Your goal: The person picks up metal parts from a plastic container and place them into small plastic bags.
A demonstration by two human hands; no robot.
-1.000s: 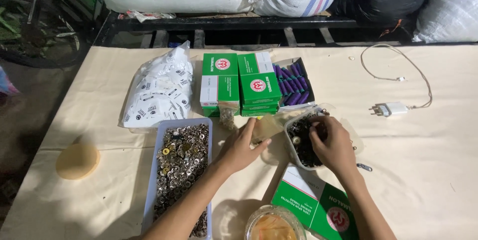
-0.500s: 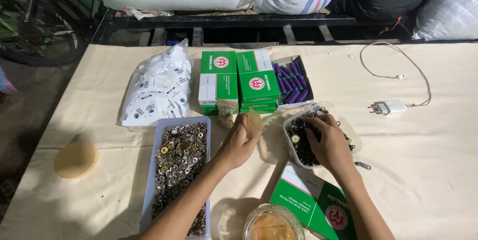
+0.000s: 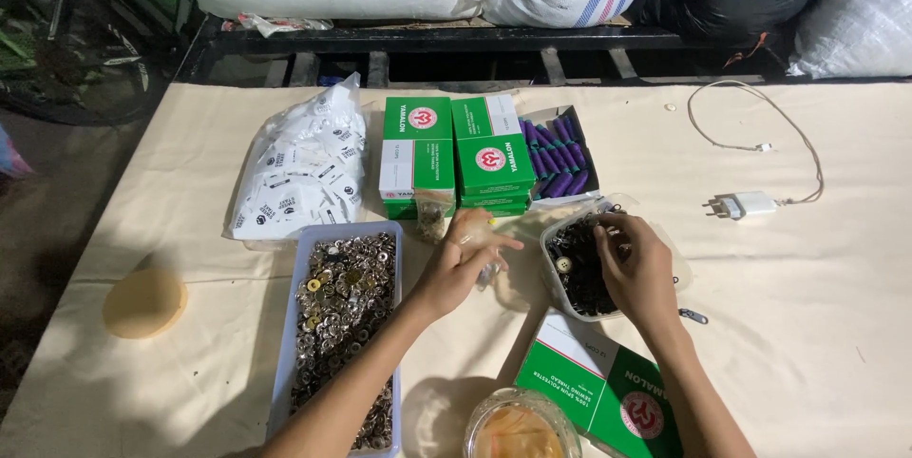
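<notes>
Right hand (image 3: 638, 268): fingers curling down into the clear tub of dark buttons (image 3: 581, 268), pinching at the pile; whether a piece is already caught cannot be told.

Left hand (image 3: 463, 258): fingers loosely bent over a small clear packet (image 3: 486, 273) lying on the cloth, touching it, not clamping it.

Step in hand, by judgement: picking pieces out for bagging; the next move is calling for a fine pinch.

Lying around: tray of metal snaps (image 3: 342, 325) left of the hand, green boxes (image 3: 456, 154) beyond, white charger (image 3: 746, 203) well apart.
</notes>
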